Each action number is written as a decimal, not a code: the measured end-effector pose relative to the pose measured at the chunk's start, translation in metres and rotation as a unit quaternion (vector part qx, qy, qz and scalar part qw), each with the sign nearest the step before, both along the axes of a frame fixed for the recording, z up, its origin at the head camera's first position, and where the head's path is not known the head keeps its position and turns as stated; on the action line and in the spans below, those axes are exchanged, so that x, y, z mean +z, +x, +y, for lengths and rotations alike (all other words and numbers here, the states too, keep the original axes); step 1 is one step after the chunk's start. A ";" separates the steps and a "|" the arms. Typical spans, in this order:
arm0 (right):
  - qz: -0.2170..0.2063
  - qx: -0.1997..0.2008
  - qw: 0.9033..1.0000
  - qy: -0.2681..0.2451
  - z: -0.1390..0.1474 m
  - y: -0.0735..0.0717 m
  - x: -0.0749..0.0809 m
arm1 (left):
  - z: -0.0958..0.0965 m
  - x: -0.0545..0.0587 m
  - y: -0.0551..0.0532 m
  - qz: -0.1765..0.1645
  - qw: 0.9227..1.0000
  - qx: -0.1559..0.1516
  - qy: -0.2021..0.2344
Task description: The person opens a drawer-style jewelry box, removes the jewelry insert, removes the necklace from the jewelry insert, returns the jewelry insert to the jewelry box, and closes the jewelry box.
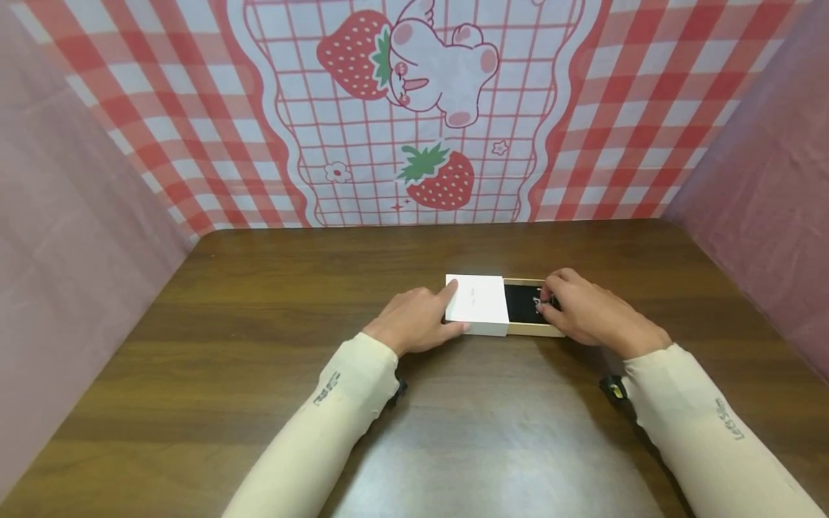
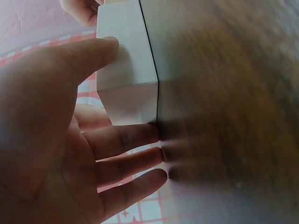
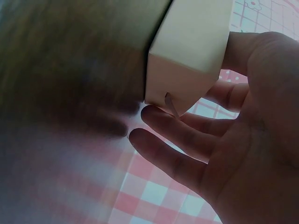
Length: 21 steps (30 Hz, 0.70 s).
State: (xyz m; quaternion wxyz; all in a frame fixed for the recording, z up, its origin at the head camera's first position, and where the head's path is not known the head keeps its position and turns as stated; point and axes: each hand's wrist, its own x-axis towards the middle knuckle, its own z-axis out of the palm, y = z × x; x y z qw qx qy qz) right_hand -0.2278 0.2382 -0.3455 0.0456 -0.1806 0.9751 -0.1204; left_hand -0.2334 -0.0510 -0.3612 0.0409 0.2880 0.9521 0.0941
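Observation:
A white slide-out box (image 1: 475, 302) lies on the table, its tan-edged drawer (image 1: 536, 329) pulled out to the right. Black lining (image 1: 520, 303) fills the drawer, and a small silvery piece of jewelry (image 1: 537, 301) shows on it; its exact kind is too small to tell. My left hand (image 1: 417, 320) holds the sleeve's left end, thumb (image 2: 100, 53) against the near side and other fingers by the end. Over the drawer's right part, my right hand (image 1: 586, 309) pinches at the jewelry with thumb and forefinger. Its other fingers (image 3: 173, 161) extend beside the drawer's end.
A short ribbon tab (image 3: 171, 106) sticks out of the drawer's end. The brown wooden table (image 1: 291, 403) runs back to a checked cloth (image 1: 583, 165) with strawberry prints. Pink cloth (image 1: 84, 216) hangs along both sides.

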 end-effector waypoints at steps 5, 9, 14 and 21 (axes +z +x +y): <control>0.001 0.001 1.000 0.003 0.001 0.000 0.000 | 0.001 0.000 0.000 -0.008 1.000 0.008 -0.002; 0.004 0.001 1.000 0.002 0.001 0.001 0.001 | 0.001 0.000 0.001 -0.014 1.000 0.013 -0.003; 0.003 -0.004 1.000 0.001 0.000 0.000 0.001 | 0.001 0.000 0.000 -0.012 1.000 0.012 -0.002; -0.002 -0.007 1.000 0.003 0.000 0.000 0.002 | 0.001 0.000 -0.001 -0.005 1.000 0.006 -0.001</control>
